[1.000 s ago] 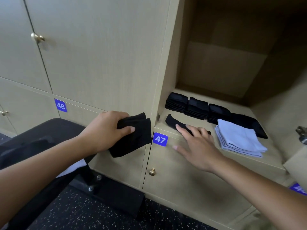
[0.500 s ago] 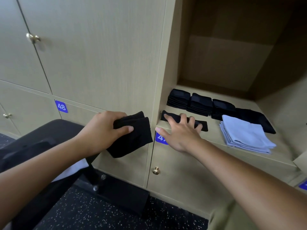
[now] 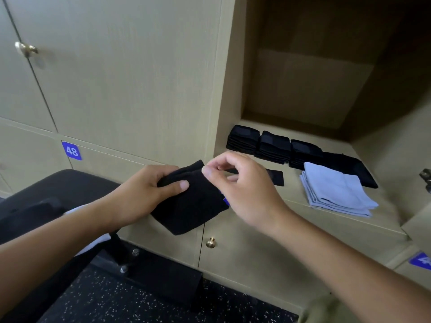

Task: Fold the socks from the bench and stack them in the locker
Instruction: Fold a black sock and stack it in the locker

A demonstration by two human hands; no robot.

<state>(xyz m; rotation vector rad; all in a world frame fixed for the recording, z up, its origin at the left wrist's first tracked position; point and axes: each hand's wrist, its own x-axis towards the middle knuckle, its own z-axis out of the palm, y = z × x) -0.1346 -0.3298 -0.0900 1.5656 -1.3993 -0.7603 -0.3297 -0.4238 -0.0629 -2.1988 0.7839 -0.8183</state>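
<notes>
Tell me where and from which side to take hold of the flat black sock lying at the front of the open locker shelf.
Pinch the flat black sock at its right end, coming from the front of the shelf. It lies flat along the front edge; that end is bare, the other hidden behind the right hand.

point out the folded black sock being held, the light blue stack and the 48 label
folded black sock [image 3: 193, 206], head view, middle of its face
light blue stack [image 3: 335, 190], head view, top layer
48 label [image 3: 71, 150], head view, on the digits
</notes>
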